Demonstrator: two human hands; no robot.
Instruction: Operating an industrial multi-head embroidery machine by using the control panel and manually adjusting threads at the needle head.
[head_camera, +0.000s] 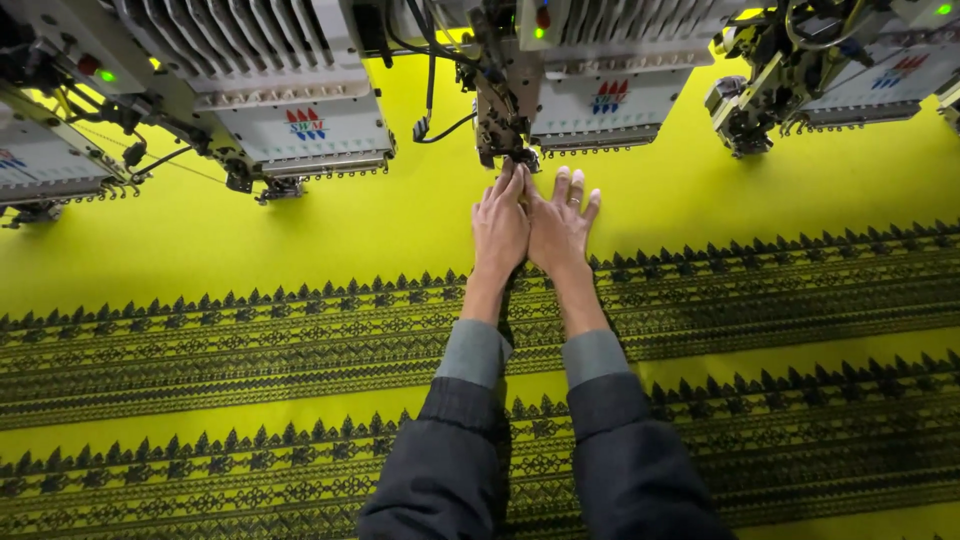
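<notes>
Nearest the camera, at six o'clock, two forearms in dark grey jacket sleeves (600, 450) with lighter grey cuffs reach straight away toward twelve o'clock, close together and almost parallel. The left hand (498, 228) lies palm down, fingers straight and pressed together, their tips up under the needle assembly (503, 125) of the middle embroidery head (600, 100); whether a fingertip pinches a thread or part there cannot be told. The right hand (560, 232) lies flat just beside it, at its three o'clock, thumb edge touching the left hand, fingers slightly spread and holding nothing; a ring shows on one finger. Both palms rest on the yellow fabric (380, 215), stretched flat across the whole work bed.

Under the sleeves and wrists run two broad dark embroidered borders (250, 340) with rows of small triangular points along their upper edges, crossing from nine to three o'clock, with a plain yellow strip between them.

Farther off, across the top, stands a row of white-faced machine heads: one at eleven o'clock (300, 120), the middle one at twelve, another at two o'clock (860, 70). Black cables hang between them, and small green lamps (106, 76) glow.
</notes>
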